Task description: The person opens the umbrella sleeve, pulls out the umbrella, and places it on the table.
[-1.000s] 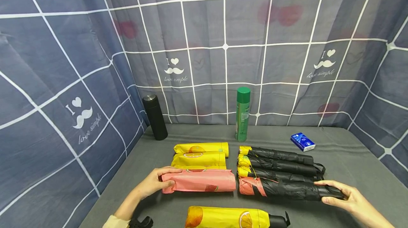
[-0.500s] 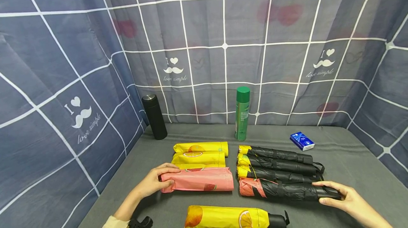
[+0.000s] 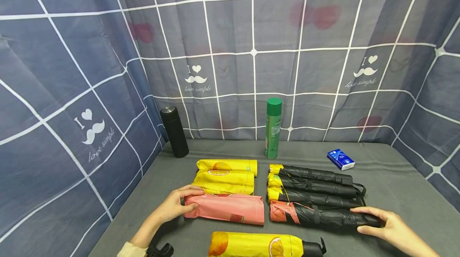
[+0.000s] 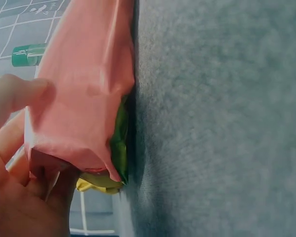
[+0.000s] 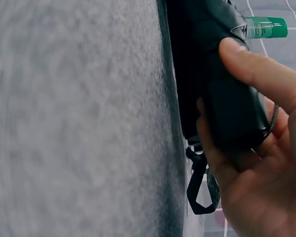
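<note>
My left hand (image 3: 177, 206) grips the left end of a pink umbrella sleeve (image 3: 230, 208) with a watermelon print. In the left wrist view the thumb lies on the upper face of the sleeve (image 4: 84, 89) and the fingers curl under its end, where a green patch shows. To the right, a folded black umbrella (image 3: 323, 216) with a pink tip lies in line with the sleeve. Around its black handle (image 5: 232, 111) curl the thumb and fingers of my right hand (image 3: 384, 225); the right wrist view also shows a dark strap loop (image 5: 200, 190) below.
Yellow fruit-print sleeves (image 3: 226, 177) lie behind the pink one, and several folded black umbrellas (image 3: 312, 185) with yellow tips behind the black one. A yellow sleeved umbrella (image 3: 256, 244) lies in front. Farther back are a black flask (image 3: 175, 133), a green spray can (image 3: 273, 129) and a blue box (image 3: 340, 159).
The pink sleeve's right end has swung toward the front, showing more of the yellow sleeve behind it. My right hand has shifted slightly left with the umbrella handle.
</note>
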Tool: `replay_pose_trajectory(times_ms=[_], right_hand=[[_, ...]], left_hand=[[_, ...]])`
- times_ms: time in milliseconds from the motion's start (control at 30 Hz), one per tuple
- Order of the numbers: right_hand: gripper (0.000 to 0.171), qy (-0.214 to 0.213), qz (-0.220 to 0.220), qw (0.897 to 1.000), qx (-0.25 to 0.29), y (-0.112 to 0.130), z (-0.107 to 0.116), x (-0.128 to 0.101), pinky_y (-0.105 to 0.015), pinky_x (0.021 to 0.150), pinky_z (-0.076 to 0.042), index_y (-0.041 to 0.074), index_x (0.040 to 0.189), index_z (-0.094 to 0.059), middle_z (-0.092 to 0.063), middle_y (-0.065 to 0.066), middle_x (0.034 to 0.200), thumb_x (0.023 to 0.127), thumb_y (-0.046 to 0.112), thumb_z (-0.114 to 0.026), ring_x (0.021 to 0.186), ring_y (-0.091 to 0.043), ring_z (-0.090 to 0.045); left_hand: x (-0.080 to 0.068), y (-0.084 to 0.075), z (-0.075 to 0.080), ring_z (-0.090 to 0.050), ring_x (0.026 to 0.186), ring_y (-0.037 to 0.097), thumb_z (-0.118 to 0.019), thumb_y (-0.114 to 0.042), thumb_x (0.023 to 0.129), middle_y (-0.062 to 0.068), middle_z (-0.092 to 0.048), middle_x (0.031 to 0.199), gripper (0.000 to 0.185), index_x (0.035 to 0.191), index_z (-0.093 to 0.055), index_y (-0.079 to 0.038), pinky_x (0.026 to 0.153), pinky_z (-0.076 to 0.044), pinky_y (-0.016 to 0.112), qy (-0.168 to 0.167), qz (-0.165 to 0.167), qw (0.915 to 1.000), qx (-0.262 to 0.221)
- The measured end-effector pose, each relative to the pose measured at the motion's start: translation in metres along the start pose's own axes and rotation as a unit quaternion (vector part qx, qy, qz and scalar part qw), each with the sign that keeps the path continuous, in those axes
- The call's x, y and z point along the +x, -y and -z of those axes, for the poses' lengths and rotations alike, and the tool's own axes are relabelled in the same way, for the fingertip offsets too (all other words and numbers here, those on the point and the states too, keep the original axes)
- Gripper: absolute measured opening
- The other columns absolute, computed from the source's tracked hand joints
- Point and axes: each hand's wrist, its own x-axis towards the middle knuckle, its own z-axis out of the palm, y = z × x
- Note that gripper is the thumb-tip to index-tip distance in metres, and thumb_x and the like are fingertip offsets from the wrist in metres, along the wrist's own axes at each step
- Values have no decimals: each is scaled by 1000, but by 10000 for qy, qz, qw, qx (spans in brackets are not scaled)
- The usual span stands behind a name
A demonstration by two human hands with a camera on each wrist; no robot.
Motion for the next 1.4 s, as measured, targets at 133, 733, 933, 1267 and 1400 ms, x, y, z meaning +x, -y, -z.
replay_pose_trajectory(times_ms=[133, 733, 933, 1267, 1400], right_hand=[[37, -75, -181, 9989, -430, -1, 0, 0, -5, 76, -34, 19, 109, -69, -64, 15, 108, 73, 15, -81, 99, 9, -50], [41, -254, -28, 9945, -1013, -3, -5, -2, -7, 71, -33, 27, 105, -70, -63, 18, 102, 68, 23, -85, 92, 5, -53], [40, -220, -149, 9905, -1353, -3, -3, 1, -17, 68, -41, 29, 104, -69, -62, 20, 101, 67, 28, -85, 90, 4, -54], [36, 38, -606, 9872, -1473, 5, 8, -1, -21, 68, -44, 26, 108, -69, -65, 14, 104, 74, 34, -80, 95, 5, -53], [48, 645, -1598, 9787, -1115, 12, 13, 1, -31, 72, -50, 14, 119, -65, -66, -4, 111, 82, 43, -70, 97, -10, -60]], left_hand=[[-1, -4, 2, -53, 112, 28, -72, -1, 82, 16, -60, 117, 35, 115, -64, 5, 94, -39, 22, -29, 4, 9999, 101], [10, -64, -24, -51, 116, 18, -67, -4, 85, 3, -57, 126, 46, 130, -57, -9, 95, -42, 34, 1024, -741, 9915, -316], [7, -64, -46, -53, 115, 17, -64, -9, 89, 10, -58, 125, 41, 130, -56, -8, 95, -43, 35, 1700, -916, 9780, -784], [-3, -56, -62, -48, 118, 12, -61, -15, 93, -2, -53, 132, 44, 135, -51, -13, 99, -38, 31, 2484, -401, 9612, -1131], [-6, -56, -64, -44, 118, 8, -63, -20, 92, -7, -49, 135, 50, 139, -47, -22, 99, -36, 28, 2760, 318, 9505, -1390]])
